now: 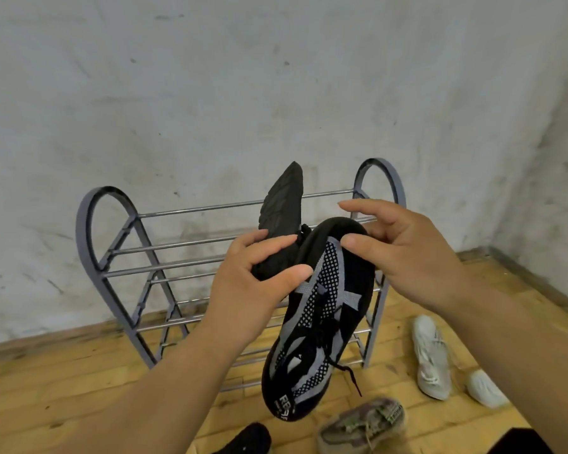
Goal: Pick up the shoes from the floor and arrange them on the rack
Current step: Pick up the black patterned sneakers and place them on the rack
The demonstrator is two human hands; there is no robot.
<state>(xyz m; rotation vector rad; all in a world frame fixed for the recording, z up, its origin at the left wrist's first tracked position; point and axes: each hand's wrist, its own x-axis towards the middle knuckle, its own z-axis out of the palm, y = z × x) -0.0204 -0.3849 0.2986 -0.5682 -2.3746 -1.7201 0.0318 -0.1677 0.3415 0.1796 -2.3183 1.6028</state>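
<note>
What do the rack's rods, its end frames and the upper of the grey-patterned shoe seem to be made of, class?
Rods: bare metal, going by the bright shine. End frames: matte grey, plastic or painted metal; unclear. Grey-patterned shoe: knitted fabric upper, shown by the dotted weave.

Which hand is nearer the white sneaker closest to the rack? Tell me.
Right. The right hand is above the white sneaker, slightly to its left; the left hand is farther left, beyond the black knit sneaker.
</note>
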